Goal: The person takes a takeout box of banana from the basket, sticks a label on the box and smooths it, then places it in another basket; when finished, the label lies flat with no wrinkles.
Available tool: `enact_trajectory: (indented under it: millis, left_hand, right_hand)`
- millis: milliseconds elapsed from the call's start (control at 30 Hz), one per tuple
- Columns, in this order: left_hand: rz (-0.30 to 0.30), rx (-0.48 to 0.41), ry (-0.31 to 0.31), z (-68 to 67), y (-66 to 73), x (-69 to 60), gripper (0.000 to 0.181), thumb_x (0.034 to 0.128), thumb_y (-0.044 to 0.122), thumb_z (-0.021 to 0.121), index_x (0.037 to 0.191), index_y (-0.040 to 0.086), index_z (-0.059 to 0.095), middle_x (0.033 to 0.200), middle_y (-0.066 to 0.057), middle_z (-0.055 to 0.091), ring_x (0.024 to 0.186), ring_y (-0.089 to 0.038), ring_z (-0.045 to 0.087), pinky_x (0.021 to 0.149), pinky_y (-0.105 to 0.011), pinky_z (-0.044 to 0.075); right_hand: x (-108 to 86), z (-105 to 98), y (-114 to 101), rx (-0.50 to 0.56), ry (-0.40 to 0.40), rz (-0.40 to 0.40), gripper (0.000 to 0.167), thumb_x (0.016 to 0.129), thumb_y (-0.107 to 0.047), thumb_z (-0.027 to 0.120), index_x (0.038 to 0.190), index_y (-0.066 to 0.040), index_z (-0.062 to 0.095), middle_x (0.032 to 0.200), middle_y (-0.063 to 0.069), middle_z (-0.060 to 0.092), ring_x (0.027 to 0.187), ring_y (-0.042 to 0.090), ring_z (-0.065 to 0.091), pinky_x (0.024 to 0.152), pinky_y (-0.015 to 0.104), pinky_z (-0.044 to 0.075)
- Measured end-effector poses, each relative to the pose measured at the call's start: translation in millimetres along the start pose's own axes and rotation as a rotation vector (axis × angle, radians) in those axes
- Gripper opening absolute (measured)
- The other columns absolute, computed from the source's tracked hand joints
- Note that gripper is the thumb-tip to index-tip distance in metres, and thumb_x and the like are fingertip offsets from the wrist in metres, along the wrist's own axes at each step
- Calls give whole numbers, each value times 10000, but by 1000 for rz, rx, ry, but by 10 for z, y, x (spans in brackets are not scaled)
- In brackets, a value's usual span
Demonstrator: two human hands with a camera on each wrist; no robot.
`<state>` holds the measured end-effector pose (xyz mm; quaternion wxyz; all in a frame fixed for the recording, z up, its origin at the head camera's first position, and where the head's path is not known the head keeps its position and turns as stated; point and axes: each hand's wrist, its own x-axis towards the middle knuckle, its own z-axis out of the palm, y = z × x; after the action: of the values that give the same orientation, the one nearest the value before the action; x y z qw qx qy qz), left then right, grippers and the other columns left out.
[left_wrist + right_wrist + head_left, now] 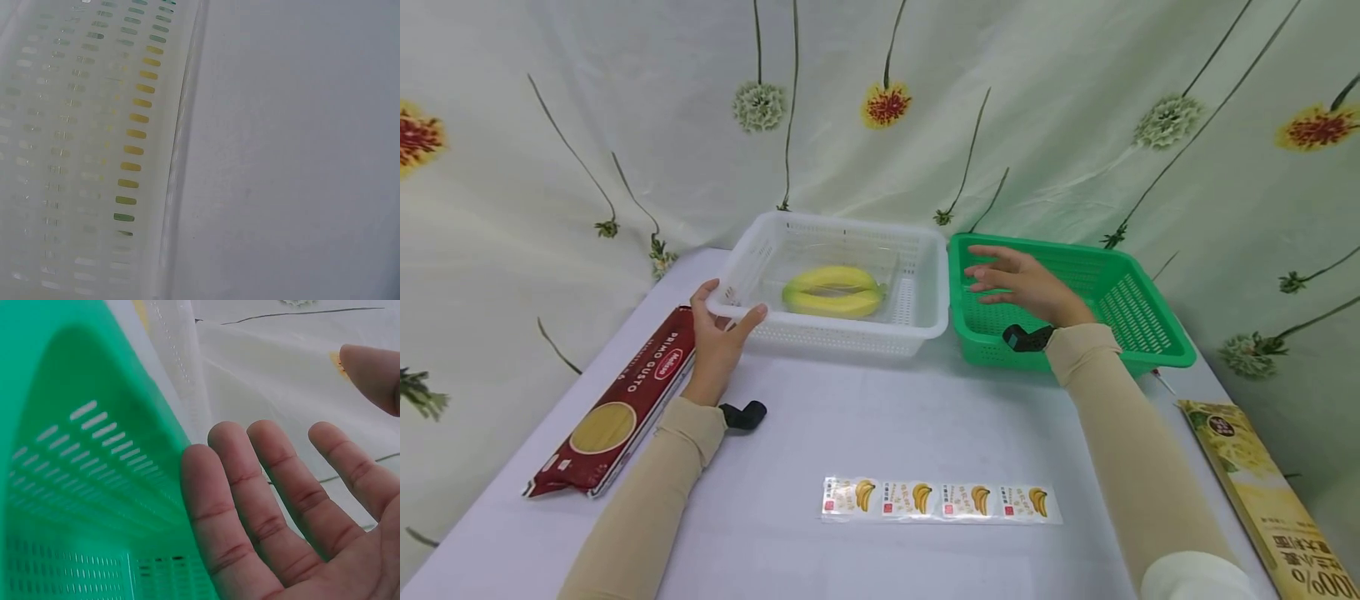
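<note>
My left hand grips the near left corner of a white plastic basket, its thumb at the front rim and its fingers along the left side. Inside lies a clear plastic box with yellow-green bananas. The left wrist view shows the slotted wall of the white basket, with yellow behind some slots. Over the left part of a green plastic basket hovers my right hand, its fingers spread and holding nothing. In the right wrist view, those fingers stand beside the green basket's wall.
A strip of banana stickers lies on the white table in front. A red spaghetti packet is at the left, and a yellow pasta packet at the right edge. Behind the baskets hangs a flowered cloth.
</note>
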<state>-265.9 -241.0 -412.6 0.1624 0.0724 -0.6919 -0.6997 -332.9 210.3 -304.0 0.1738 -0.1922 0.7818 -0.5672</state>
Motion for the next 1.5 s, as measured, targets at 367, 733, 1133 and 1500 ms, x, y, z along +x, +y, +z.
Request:
enact_trajectory:
  millis: [367, 733, 1133, 1500]
  left_hand:
    - [-14, 18, -2, -19, -21, -1, 906, 1025, 182, 759, 1677, 281, 137, 1732, -27, 287, 1571, -228, 357, 1255, -381, 374]
    - [-24, 39, -3, -20, -5, 10, 912, 1030, 205, 756, 1682, 297, 124, 1739, -20, 279, 1580, -229, 349, 1250, -382, 380]
    - [-22, 27, -5, -13, 13, -19, 899, 1029, 190, 756, 1674, 290, 138, 1727, -28, 302, 1559, -225, 376, 1238, -353, 394]
    - [-13, 2, -7, 4, 63, -59, 873, 1025, 164, 752, 1661, 276, 165, 1699, -48, 327, 1498, -206, 405, 1231, -352, 401]
  right_hand:
    - [309, 237, -72, 74, -26, 38, 612, 1123, -146, 577, 1684, -66, 345, 1530, 208, 533, 1352, 399, 564, 1169, 521, 471]
    - [605, 533, -218, 108, -49, 135, 621, 1108, -74, 584, 1679, -38, 343, 1669, 238, 375, 1423, 495, 487, 1176, 482, 474]
    - [839, 816, -383, 150, 93, 320, 677, 1080, -97, 640, 1694, -159, 360, 1695, 149, 391, 1463, 393, 489, 1171, 450, 474]
    - [1047, 968, -366, 70, 28, 412, 760, 1068, -149, 665, 1724, -266, 297, 1748, 132, 296, 1279, 388, 539, 1066, 452, 464]
